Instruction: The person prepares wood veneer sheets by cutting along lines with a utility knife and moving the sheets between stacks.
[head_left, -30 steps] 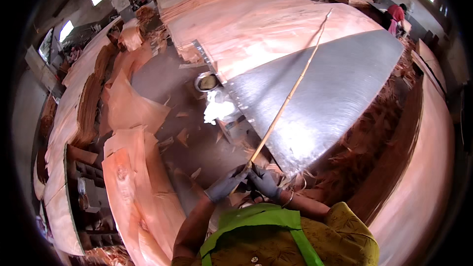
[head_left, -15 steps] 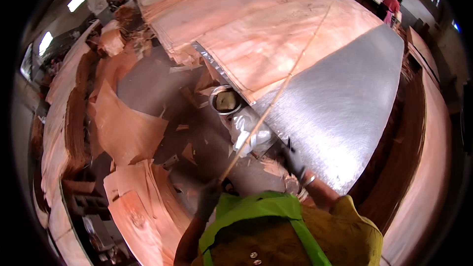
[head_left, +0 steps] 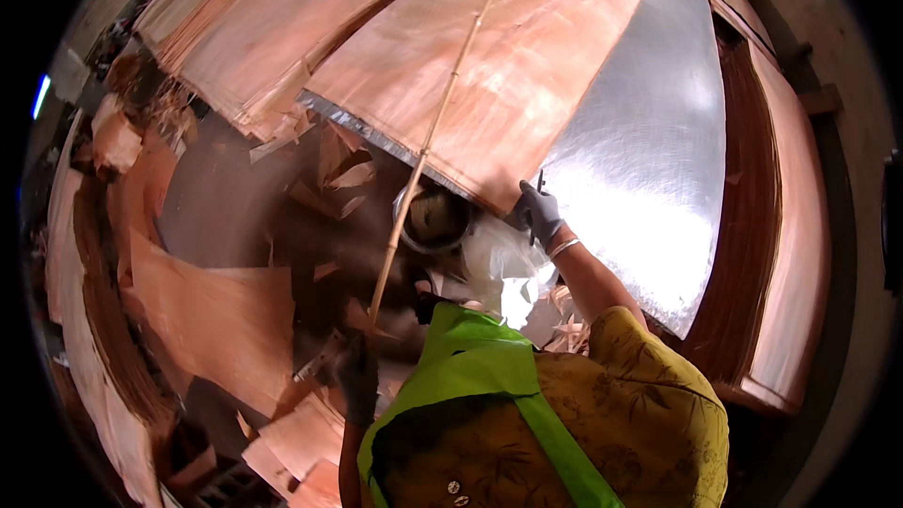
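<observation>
The bamboo pole [head_left: 426, 146] is laid aslant over the top wood sheet [head_left: 536, 75], its far part reaching across the sheet and its near end brought past the table edge toward the body. This near end is met by the left hand [head_left: 356, 381], gloved and dark; whether its fingers are clamped on the pole cannot be told. Being long and thin, the pole is probably kept at its end so that its reach is not lost.

By the right hand [head_left: 542, 212], a slim dark object [head_left: 540, 179] is held, the fingers closed about it; its kind cannot be made out. The hand is placed at the sheet's near corner, presumably because the edge is most easily got at there.

Beside the sheet, the metal tabletop [head_left: 640, 160] is left bare. Below the table edge, a round bowl [head_left: 440, 250] and a white plastic bag [head_left: 513, 268] are set close together, seemingly to be within reach. Farther right, more sheets [head_left: 800, 226] are stacked.
</observation>
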Motion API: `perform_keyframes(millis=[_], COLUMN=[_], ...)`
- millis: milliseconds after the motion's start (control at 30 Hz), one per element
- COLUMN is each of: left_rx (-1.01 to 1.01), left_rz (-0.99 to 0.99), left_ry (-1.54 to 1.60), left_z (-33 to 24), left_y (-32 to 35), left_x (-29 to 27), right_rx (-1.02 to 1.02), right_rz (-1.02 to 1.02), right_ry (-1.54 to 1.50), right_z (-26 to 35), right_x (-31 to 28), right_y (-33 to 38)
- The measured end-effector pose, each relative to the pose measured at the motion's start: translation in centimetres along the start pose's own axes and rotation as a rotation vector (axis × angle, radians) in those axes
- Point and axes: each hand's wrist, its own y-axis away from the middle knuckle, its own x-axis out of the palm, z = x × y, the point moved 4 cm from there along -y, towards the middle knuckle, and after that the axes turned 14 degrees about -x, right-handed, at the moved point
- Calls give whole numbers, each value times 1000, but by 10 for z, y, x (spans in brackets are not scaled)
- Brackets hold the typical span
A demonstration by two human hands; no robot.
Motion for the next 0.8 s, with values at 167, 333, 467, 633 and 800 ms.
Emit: perform_keyframes(millis=[167, 333, 467, 633, 800], left_rx=[-315, -145, -288, -335, -376], left_rz=[189, 287, 547, 695, 844], left_ry=[129, -105, 230, 226, 370], left_z=[16, 15, -82, -134, -167], left_y=[-99, -202, -247, -306, -355], left_x=[-7, 8, 36, 71, 125], right_rx=[-172, -276, -315, -493, -523], right_rz=[-116, -64, -127, -217, -295], right_ry=[167, 690, 668, 409, 620], right_z=[-10, 50, 84, 115, 147], right_x=[8, 25, 23, 44, 64], right_y=[-14, 9, 15, 13, 13])
